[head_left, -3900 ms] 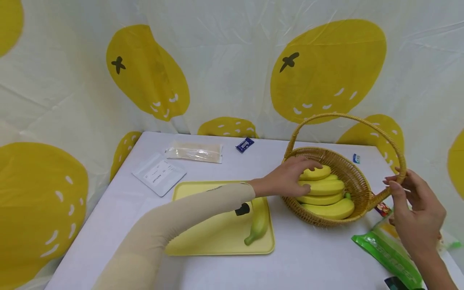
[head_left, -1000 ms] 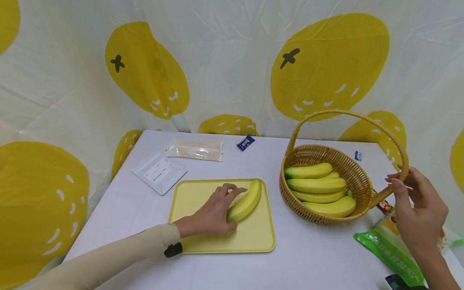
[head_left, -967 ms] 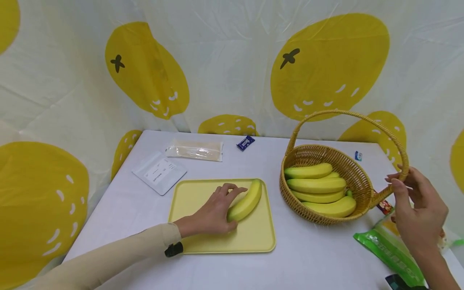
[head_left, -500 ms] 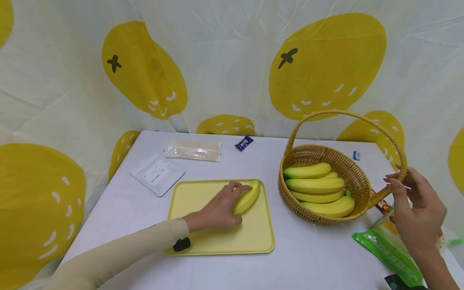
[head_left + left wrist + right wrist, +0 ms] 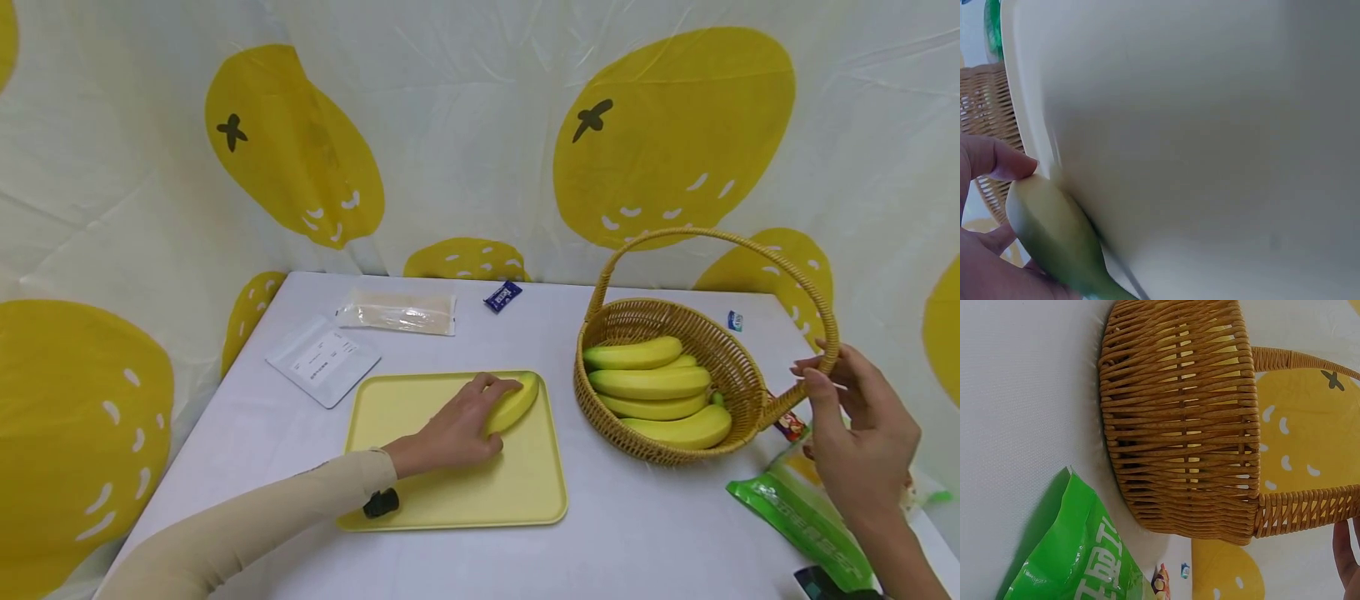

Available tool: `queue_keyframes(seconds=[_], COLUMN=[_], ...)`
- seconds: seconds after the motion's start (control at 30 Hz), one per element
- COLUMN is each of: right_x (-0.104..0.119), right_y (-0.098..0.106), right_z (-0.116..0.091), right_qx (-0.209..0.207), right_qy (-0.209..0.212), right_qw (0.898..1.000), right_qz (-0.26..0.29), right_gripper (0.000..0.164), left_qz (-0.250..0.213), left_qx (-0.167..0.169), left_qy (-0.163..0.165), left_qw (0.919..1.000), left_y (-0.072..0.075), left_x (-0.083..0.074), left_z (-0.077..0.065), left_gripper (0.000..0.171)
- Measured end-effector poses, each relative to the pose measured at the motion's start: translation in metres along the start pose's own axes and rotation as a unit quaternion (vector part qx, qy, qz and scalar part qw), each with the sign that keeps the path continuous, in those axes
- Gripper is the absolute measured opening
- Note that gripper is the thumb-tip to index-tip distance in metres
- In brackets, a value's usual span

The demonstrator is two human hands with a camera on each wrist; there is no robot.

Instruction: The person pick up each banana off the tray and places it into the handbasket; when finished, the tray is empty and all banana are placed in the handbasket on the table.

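Note:
My left hand (image 5: 461, 425) is over the yellow tray (image 5: 517, 492), its fingers and thumb around a yellow banana (image 5: 516, 405) near the tray's right side. In the left wrist view, a fingertip (image 5: 1016, 164) presses the rounded body of the banana (image 5: 1054, 231), whose green stem points down past the tray edge; part of the hand is cut off. My right hand (image 5: 866, 437) grips the handle (image 5: 817, 300) of a wicker basket (image 5: 738, 367) on its right side. Several bananas (image 5: 652, 383) lie side by side in the basket.
Beside my right forearm lies a green-and-clear plastic bag (image 5: 806, 517), with a red wrapper (image 5: 789, 425) behind it. Toward the back are a silver pouch (image 5: 324, 362), a clear packet (image 5: 397, 312), a blue sachet (image 5: 502, 297) and a small blue-white packet (image 5: 735, 321).
My left hand was over the basket's bananas, then came to the banana on the tray. Hand and banana have since shifted slightly right and away from me. The right hand has kept its hold.

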State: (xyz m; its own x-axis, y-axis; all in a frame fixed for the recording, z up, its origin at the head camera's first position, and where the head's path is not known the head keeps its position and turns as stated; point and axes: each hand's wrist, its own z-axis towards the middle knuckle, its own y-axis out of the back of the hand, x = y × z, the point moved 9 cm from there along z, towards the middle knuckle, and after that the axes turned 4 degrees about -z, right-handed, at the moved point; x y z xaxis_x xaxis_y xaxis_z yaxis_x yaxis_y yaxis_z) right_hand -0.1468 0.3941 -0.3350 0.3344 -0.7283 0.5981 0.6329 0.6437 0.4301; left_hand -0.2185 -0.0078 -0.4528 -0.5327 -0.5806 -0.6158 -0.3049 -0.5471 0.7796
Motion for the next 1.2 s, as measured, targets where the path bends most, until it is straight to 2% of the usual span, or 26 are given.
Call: queue_keyframes(seconds=[0.33,0.63,0.93,1.2], right_x=[0.003,-0.002,-0.003,-0.001], right_y=[0.001,0.001,0.001,0.000], right_z=[0.000,0.000,0.000,0.000], right_qx=[-0.003,0.007,0.010,0.007], right_qy=[0.006,-0.006,-0.001,0.000], right_qw=[1.000,1.000,1.000,1.000], right_qz=[0.004,-0.005,-0.002,-0.001], right_gripper=[0.042,0.042,0.042,0.043], left_qz=[-0.011,-0.030,-0.048,-0.069], left_qx=[-0.016,-0.028,-0.025,-0.011], left_qy=[-0.007,-0.026,-0.073,-0.101], left_qw=[0.9998,0.9988,0.9959,0.9924], left_y=[0.009,0.018,0.029,0.029], left_x=[-0.004,-0.017,-0.049,-0.081], left_z=[-0.002,0.007,0.029,0.057], left_gripper=[0.075,0.073,0.068,0.066])
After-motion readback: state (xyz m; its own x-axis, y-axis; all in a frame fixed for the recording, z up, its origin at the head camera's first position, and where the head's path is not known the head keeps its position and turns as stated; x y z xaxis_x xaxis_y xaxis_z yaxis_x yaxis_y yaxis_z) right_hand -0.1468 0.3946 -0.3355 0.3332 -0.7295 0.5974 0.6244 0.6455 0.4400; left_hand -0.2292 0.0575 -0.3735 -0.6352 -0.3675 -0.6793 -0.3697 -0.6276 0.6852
